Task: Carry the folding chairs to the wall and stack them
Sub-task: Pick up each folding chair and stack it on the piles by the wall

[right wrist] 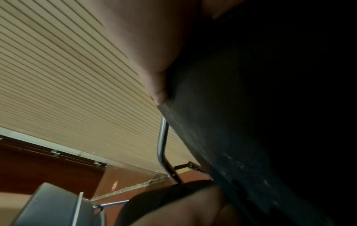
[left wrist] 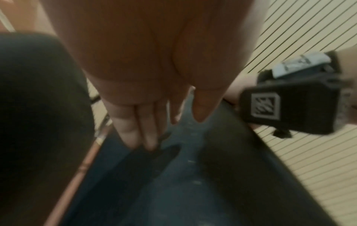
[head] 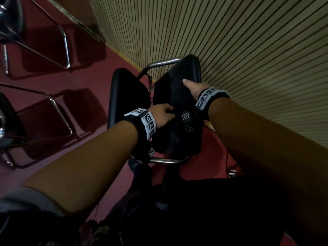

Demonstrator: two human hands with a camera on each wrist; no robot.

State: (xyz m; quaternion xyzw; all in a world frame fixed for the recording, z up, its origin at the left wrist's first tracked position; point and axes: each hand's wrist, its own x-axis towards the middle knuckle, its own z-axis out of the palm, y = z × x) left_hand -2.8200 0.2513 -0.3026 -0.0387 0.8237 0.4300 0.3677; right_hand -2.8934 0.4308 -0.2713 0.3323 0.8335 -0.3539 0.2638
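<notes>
A black folding chair [head: 177, 110] with a chrome tube frame [head: 159, 63] is held close to the slatted wall [head: 248, 50]. Its padded seat tilts up between my hands, and the black backrest [head: 124, 96] hangs to the left. My left hand [head: 162, 115] lies on the seat's near left side. The left wrist view shows its fingers [left wrist: 135, 130] fairly straight against the dusty seat panel [left wrist: 193, 183]. My right hand [head: 193, 89] grips the seat's right edge, with its thumb [right wrist: 156, 91] pressed along the rim [right wrist: 231, 122]. Its other fingers are hidden behind the seat.
Two more chairs with chrome frames [head: 65, 50] [head: 58, 110] stand on the dark red carpet at the left. A thin cable [head: 228, 162] lies on the floor by the wall's base, beside my legs. A strip of carpet runs between the held chair and the others.
</notes>
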